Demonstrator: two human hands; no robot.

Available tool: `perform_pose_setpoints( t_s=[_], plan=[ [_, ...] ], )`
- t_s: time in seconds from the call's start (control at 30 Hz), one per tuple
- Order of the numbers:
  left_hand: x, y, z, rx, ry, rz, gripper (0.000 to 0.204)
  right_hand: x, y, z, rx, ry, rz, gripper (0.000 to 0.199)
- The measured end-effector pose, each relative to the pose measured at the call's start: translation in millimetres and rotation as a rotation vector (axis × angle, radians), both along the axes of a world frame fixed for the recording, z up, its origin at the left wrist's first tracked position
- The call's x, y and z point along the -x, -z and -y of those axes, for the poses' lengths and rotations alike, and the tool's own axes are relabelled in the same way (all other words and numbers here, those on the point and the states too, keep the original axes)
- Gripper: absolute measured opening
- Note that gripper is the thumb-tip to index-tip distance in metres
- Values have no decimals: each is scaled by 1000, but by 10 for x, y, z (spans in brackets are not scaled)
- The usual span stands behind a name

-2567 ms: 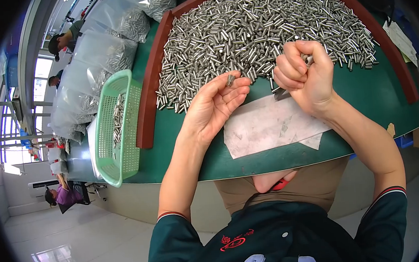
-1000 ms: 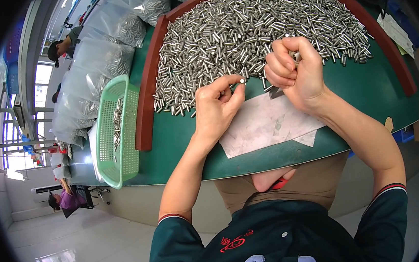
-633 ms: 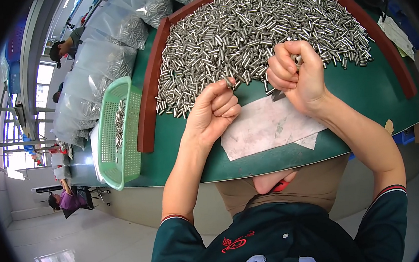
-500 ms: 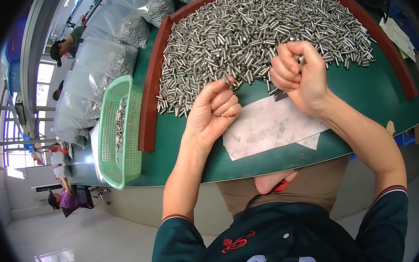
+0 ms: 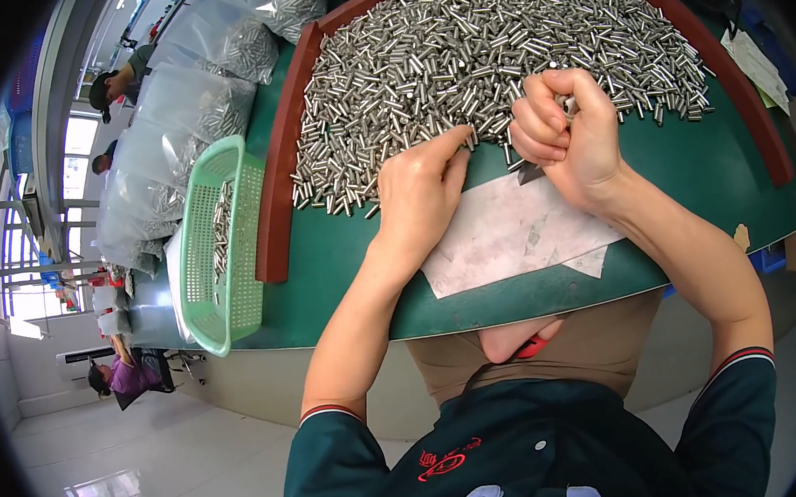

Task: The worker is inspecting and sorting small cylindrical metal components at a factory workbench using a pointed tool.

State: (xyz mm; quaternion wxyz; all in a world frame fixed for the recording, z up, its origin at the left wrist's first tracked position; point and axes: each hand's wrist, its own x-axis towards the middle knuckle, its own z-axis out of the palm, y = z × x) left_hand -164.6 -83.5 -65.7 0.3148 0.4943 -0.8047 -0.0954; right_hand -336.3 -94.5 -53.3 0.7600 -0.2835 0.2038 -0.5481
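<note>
Now the left hand reaches at twelve o'clock, fingers pinching into the heap of small metal pins; the right hand, fisted, clasps several pins.

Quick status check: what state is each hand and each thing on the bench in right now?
left hand: palm down, fingertips at the pile's edge
right hand: fisted, something small and metallic shows in the grip
metal pins: heaped loose
green basket: upright, some pins inside
white sheet: flat, marked
plastic bags: filled, stacked
</note>
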Motion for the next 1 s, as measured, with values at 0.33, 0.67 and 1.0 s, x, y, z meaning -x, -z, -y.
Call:
perform_pose_setpoints(
  t_s=[0.33,0.67,1.0],
  plan=[
    [38,-30,-23,11,101,233,7,25,-12,5,-17,11,-8,31],
    [-165,-90,-42,-1217,309,-1283,8,32,-37,-7,-18,9,3,32],
    [-148,-92,-18,-1219,231,-1264,23,38,-25,6,-19,15,-8,31]
  ],
)
